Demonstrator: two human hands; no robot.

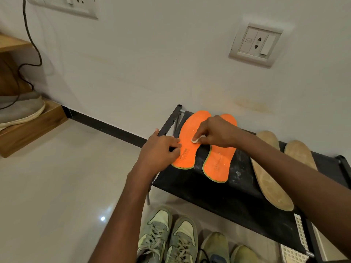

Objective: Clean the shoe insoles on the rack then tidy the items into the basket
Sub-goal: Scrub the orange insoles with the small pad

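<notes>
Step in hand: cleaning, first stage. Wiping left orange insole [187,143] on black rack [218,188] top shelf. Right hand [214,132] pinching small white wipe [196,139], pressing it onto insole middle. Left hand [161,149] steadying insole's outer edge, fingers bent, touching it rather than gripping.

Next move, judged: continuing strokes toward heel and toe, then shifting to right orange insole [218,162], lying just beside, speckled with white bits.

Count: orange insoles, two; tan insoles [271,179], two, lying further right, apparently awaiting cleaning; white basket [296,251], one, partly showing below rack's right end; shoes [182,240] beneath rack, four in part view.
</notes>
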